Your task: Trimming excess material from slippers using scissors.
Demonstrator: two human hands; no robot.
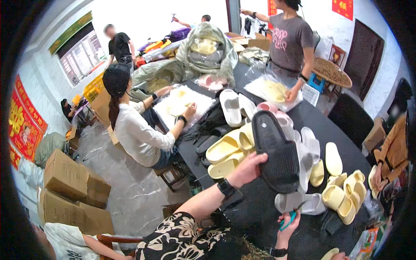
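- Gripping a black slipper by its edge, the left hand holds it sole outward above the surface, in from the left edge.
- Closed around teal-handled snips, the right hand sits lower, toward the near edge.
- Grey slippers lie partly hidden behind the black slipper; yellow slippers lie toward the left edge, white slippers toward the far end.
- Pale yellow slippers crowd the right edge.
- At the left edge, a person in a white shirt handles pale yellow footwear on or in clear plastic, which cannot be told; near the far right corner, a person in a grey shirt handles a clear bag with pale yellow contents.
- Slumped at the far end, a translucent green sack holds pale yellow and grey items.
- Cardboard boxes stand stacked on the floor beyond the left edge, contents unseen.
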